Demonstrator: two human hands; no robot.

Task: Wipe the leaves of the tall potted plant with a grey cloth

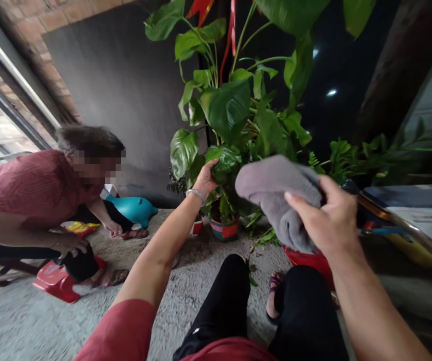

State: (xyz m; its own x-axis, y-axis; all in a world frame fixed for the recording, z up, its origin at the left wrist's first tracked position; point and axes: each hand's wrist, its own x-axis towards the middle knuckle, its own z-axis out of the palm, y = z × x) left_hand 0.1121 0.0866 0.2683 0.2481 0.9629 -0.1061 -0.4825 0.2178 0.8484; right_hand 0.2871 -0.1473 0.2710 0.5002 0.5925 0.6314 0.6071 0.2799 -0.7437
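My left hand point(206, 180), with a pale bangle on its wrist, reaches forward to a tall potted plant with broad green leaves. Its thumb lies at the edge of a low glossy leaf point(226, 156), and the other fingers are partly hidden beneath, holding it. A folded grey cloth point(276, 186) is gripped in my right hand point(334, 215), thumb on top, just right of that leaf. The cloth hides part of the plant's lower foliage. Below, the plant's green and red pot point(224, 229) stands on the rough floor.
At the left a person point(24, 190) in a red shirt sits leaning forward, near a red plastic stool point(56, 281). A teal toy-like object point(133, 210) lies by the dark wall panel. A red container point(309, 260) stands below the cloth; a table point(422, 210) is at the right.
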